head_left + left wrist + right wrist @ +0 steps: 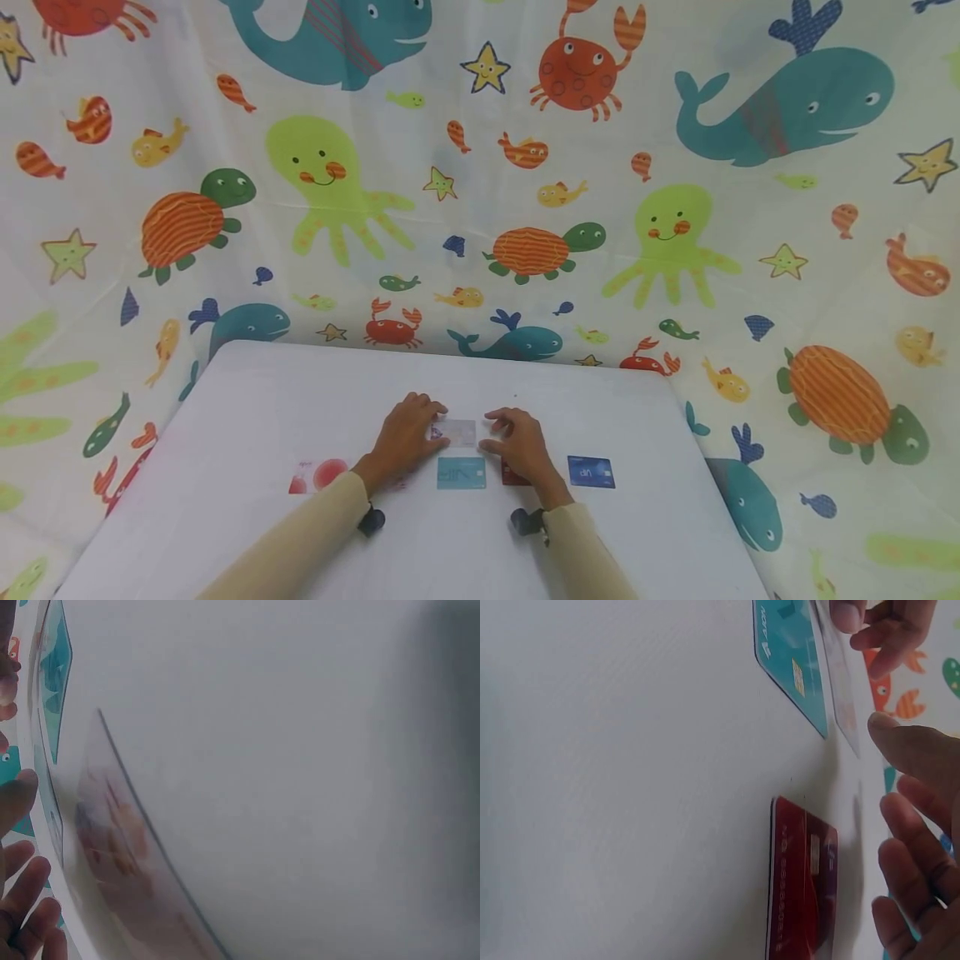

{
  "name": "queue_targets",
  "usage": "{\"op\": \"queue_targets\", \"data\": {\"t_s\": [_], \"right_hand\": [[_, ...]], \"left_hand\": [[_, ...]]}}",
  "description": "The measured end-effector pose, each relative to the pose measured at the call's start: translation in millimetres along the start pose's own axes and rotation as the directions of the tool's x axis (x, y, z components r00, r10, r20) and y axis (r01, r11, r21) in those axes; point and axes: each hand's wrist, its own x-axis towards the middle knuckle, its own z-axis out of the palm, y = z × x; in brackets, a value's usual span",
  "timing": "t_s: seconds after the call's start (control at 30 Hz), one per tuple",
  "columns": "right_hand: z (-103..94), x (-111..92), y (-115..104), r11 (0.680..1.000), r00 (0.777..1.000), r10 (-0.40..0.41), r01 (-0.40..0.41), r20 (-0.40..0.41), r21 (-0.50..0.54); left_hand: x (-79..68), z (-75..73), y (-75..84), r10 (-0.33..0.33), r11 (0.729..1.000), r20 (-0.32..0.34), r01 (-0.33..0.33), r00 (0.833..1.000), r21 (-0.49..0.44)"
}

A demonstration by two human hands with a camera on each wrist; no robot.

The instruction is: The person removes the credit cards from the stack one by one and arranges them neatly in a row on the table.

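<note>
A pale grey card (459, 433) lies flat on the white table, a little beyond a teal card (461, 473) with a chip. My left hand (407, 435) is at the pale card's left end, thumb and forefinger spread at its corners; whether they touch it I cannot tell. To the right of that card my right hand (519, 442) hovers with loosely bent fingers and nothing between them. A dark red card (802, 877) lies below the right hand, partly hidden by it in the head view. A pale pinkish card (120, 847) lies under the left wrist.
On the white table (285, 400), a red-and-white card (318, 475) lies at the row's left end and a blue card (591, 472) at its right end. A curtain (450, 208) printed with sea animals hangs behind and beside the table.
</note>
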Motion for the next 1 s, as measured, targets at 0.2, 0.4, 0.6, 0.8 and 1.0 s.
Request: {"op": "queue_targets", "data": {"t_s": [0.2,0.4,0.6,0.8,1.0], "right_hand": [[5.6,2.7,-5.3,1.000,1.000,-0.010,0.011,0.027,-0.028],[13.1,5.6,-6.8,0.999,0.999,0.002,0.000,0.039,-0.046],[17.7,7.8,-8.0,0.998,0.998,0.028,-0.024,0.059,-0.059],[19.1,9.2,-8.5,0.996,0.997,0.027,-0.021,0.073,-0.082],[20.5,11.3,-9.6,0.995,0.996,0.040,-0.032,0.080,-0.098]], "left_hand": [[-2.8,-3.5,-5.9,-0.011,1.000,0.023,0.010,1.000,0.019],[-5.9,-5.8,-10.8,-0.002,1.000,0.029,0.001,1.000,0.020],[-7.8,-7.4,-13.1,-0.019,1.000,0.036,0.018,0.999,0.017],[-8.1,-6.6,-14.2,-0.025,0.999,0.052,0.024,0.998,0.021],[-8.3,-7.2,-15.5,-0.015,0.999,0.052,0.013,0.999,0.033]]}}
